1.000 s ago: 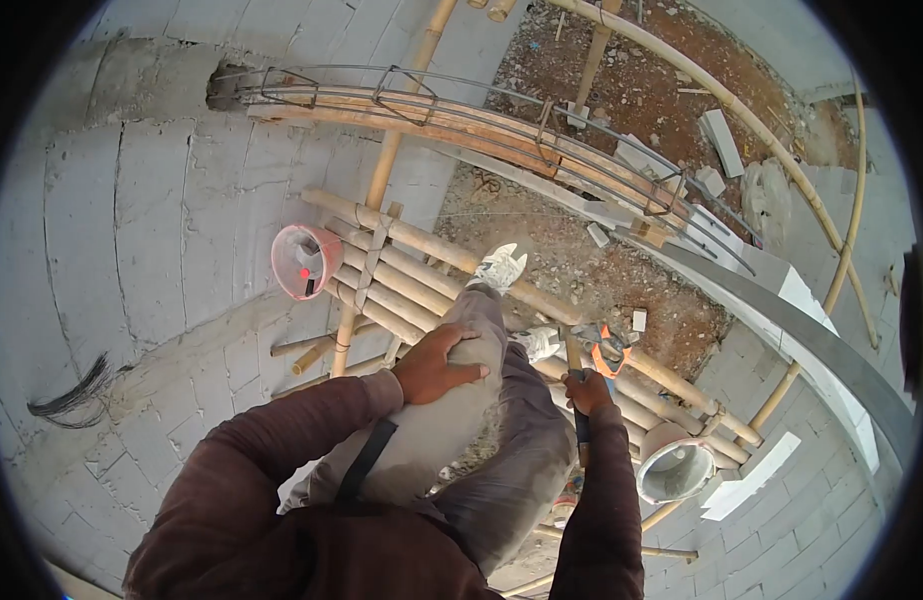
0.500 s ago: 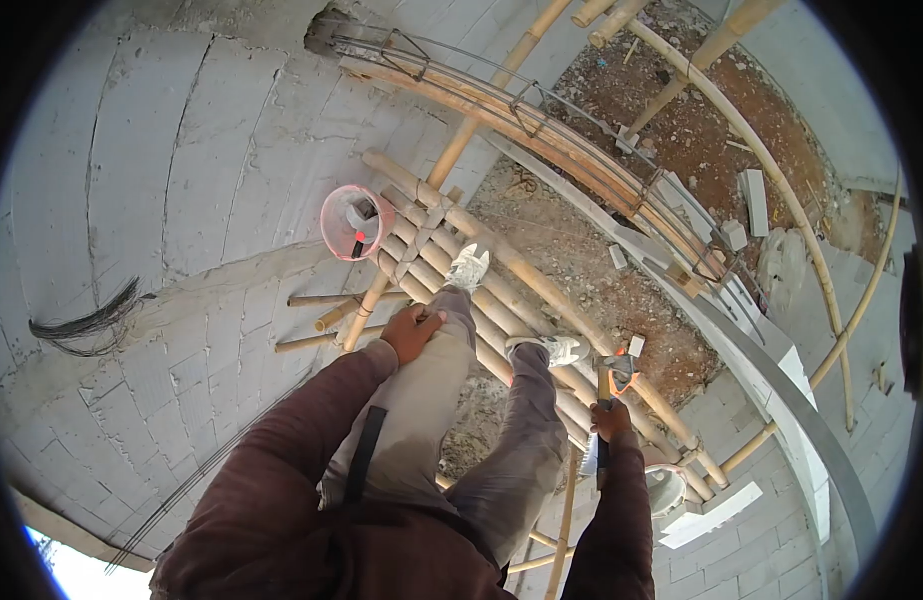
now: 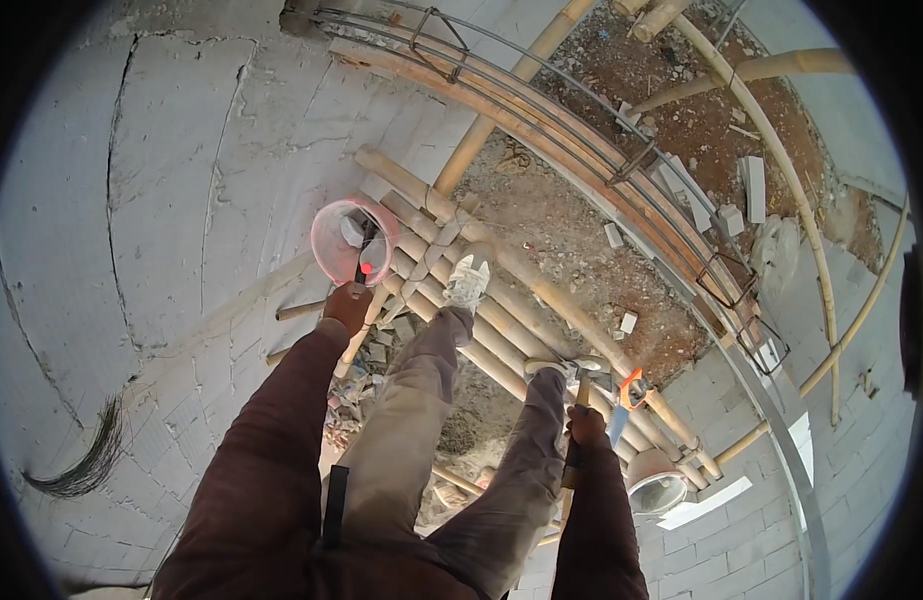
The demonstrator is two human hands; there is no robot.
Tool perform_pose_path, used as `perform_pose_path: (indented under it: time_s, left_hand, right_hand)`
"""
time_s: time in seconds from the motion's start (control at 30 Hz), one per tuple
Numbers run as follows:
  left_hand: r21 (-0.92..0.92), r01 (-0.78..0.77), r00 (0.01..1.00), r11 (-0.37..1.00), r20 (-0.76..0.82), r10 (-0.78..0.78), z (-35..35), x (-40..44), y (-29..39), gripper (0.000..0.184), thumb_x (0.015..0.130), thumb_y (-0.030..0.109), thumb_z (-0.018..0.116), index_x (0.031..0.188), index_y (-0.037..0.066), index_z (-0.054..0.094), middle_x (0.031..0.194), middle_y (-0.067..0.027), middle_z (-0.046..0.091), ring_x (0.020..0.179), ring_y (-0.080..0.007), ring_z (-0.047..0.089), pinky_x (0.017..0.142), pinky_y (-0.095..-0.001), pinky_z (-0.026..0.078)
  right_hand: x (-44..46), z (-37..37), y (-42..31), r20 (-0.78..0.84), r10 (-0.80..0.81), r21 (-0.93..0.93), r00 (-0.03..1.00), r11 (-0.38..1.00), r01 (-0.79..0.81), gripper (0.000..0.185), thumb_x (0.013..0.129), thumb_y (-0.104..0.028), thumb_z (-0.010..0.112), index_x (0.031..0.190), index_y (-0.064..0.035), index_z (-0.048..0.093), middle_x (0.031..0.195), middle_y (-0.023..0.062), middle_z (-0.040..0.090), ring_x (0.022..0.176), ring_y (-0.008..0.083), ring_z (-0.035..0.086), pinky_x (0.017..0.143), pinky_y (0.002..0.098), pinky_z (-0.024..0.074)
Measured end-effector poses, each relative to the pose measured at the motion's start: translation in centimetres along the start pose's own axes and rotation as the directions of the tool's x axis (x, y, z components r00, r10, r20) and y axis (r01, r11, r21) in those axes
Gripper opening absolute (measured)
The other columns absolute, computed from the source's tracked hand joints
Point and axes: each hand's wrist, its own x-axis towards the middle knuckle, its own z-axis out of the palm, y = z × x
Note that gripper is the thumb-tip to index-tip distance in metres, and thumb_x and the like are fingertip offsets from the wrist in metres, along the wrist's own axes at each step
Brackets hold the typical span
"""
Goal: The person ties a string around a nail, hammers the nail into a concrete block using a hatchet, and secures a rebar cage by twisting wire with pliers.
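Observation:
My left hand (image 3: 349,305) is at the near rim of the pink bucket (image 3: 327,240), closed at the handle of a tool (image 3: 366,268) with a red tip that leans inside. My right hand (image 3: 585,425) is wrapped round the handle of a hammer (image 3: 582,392), beside my lower leg. Just right of the hammer, a saw (image 3: 633,388) with an orange and black handle rests on the bamboo poles (image 3: 502,335). Both my shoes stand on these poles.
A second bucket (image 3: 658,487) sits at the lower right by a white block (image 3: 706,504). Steel rebar (image 3: 622,170) and a wooden board (image 3: 542,125) cross above. Block walls (image 3: 172,180) flank the platform. Wire strands (image 3: 92,460) stick out at left. Rubble lies below.
My left hand has left my thigh and reached up to the tool in the pink bucket. My right hand still holds the hammer, shifted slightly left. The view has also shifted.

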Motion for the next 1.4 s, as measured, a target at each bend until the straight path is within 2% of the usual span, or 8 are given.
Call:
perform_pose_path:
  time_s: [0.37, 0.6, 0.8, 0.97, 1.1, 1.27, 1.33, 1.4]
  left_hand:
    - [0.065, 0.222, 0.966, 0.973, -0.151, -0.210, -1.4, 15.1, -8.8, 0.041, 0.086, 0.040, 0.065, 0.101, 0.002, 0.072, 0.104, -0.0178, 0.072, 0.099, -0.0324, 0.069, 0.089, -0.0404, 0.052]
    - [0.017, 0.289, 0.943, 0.957, -0.178, -0.281, 3.9, 19.9, -13.8, 0.042, 0.084, 0.042, 0.065, 0.102, 0.005, 0.073, 0.102, -0.0184, 0.073, 0.100, -0.0349, 0.068, 0.090, -0.0418, 0.052]
    - [-0.155, 0.434, 0.866, 0.887, -0.200, -0.459, 5.5, 23.8, -13.0, 0.086, 0.074, 0.060, 0.068, 0.125, -0.008, 0.057, 0.126, -0.0308, 0.059, 0.120, -0.0431, 0.057, 0.103, -0.0454, 0.042]
    - [-0.268, 0.452, 0.881, 0.851, -0.015, -0.473, 8.4, 29.4, -17.9, 0.080, 0.071, 0.052, 0.072, 0.112, -0.016, 0.060, 0.118, -0.0323, 0.062, 0.112, -0.0433, 0.060, 0.096, -0.0441, 0.046]
    - [0.341, 0.261, 0.963, 0.903, -0.024, -0.270, 9.7, 31.8, -21.5, 0.050, 0.078, 0.045, 0.071, 0.114, 0.011, 0.065, 0.102, -0.0262, 0.066, 0.100, -0.0409, 0.064, 0.087, -0.0462, 0.050]
    - [0.841, -0.043, 0.999, 0.539, 0.023, 0.044, 8.3, 31.5, -26.1, 0.035, 0.083, 0.045, 0.071, 0.108, 0.021, 0.064, 0.092, -0.0228, 0.066, 0.084, -0.0406, 0.067, 0.071, -0.0483, 0.053]
    - [0.803, -0.092, 0.993, 0.589, 0.033, 0.110, 7.1, 31.3, -29.6, 0.041, 0.084, 0.036, 0.071, 0.116, 0.014, 0.060, 0.094, -0.0234, 0.062, 0.083, -0.0415, 0.065, 0.072, -0.0507, 0.053]
    - [0.103, 0.000, 0.997, 0.995, -0.077, 0.008, 4.7, 28.3, -31.9, 0.047, 0.085, 0.027, 0.070, 0.125, 0.009, 0.053, 0.103, -0.0235, 0.059, 0.090, -0.0415, 0.066, 0.078, -0.0504, 0.054]
  right_hand:
    - [-3.1, 15.5, -15.1, 0.249, -0.326, -0.146, 0.912, 0.918, 0.368, 0.031, 0.090, -0.026, 0.070, 0.096, 0.0008, 0.056, 0.065, 0.0037, 0.058, 0.049, 0.0113, 0.056, 0.045, 0.0272, 0.0459]
    - [2.2, 13.1, -10.2, 0.149, -0.162, 0.005, 0.975, 0.987, 0.163, 0.026, 0.092, -0.024, 0.068, 0.095, -0.0020, 0.055, 0.063, 0.0029, 0.055, 0.046, 0.0107, 0.052, 0.042, 0.0266, 0.0436]
    - [5.2, 9.8, -4.6, -0.009, -0.023, -0.076, 1.000, 0.997, 0.023, 0.024, 0.092, -0.023, 0.067, 0.091, -0.0032, 0.052, 0.060, 0.0036, 0.054, 0.043, 0.0129, 0.052, 0.040, 0.0292, 0.0445]
    - [5.3, 10.4, -5.1, 0.001, 0.029, -0.073, 1.000, 0.997, -0.029, 0.026, 0.092, -0.024, 0.067, 0.093, -0.0025, 0.052, 0.062, 0.0031, 0.055, 0.047, 0.0123, 0.053, 0.043, 0.0291, 0.0451]
    - [5.8, 11.9, -6.2, 0.044, 0.015, -0.107, 0.999, 0.994, -0.011, 0.030, 0.091, -0.026, 0.068, 0.101, -0.0012, 0.054, 0.065, 0.0038, 0.056, 0.049, 0.0122, 0.053, 0.044, 0.0290, 0.0446]
    - [4.1, 12.6, -7.3, 0.073, -0.051, -0.068, 0.996, 0.996, 0.056, 0.039, 0.088, -0.032, 0.071, 0.103, 0.0016, 0.057, 0.070, 0.0111, 0.059, 0.061, 0.0218, 0.059, 0.056, 0.0372, 0.0469]
    - [3.3, 12.7, -8.1, 0.056, -0.064, -0.171, 0.996, 0.983, 0.073, 0.042, 0.086, -0.034, 0.072, 0.100, 0.0035, 0.059, 0.072, 0.0161, 0.061, 0.069, 0.0275, 0.062, 0.065, 0.0412, 0.0486]
    - [3.6, 12.7, -6.8, 0.018, -0.205, -0.278, 0.979, 0.939, 0.202, 0.038, 0.087, -0.034, 0.072, 0.096, 0.0018, 0.061, 0.073, 0.0153, 0.063, 0.066, 0.0251, 0.062, 0.062, 0.0387, 0.0477]
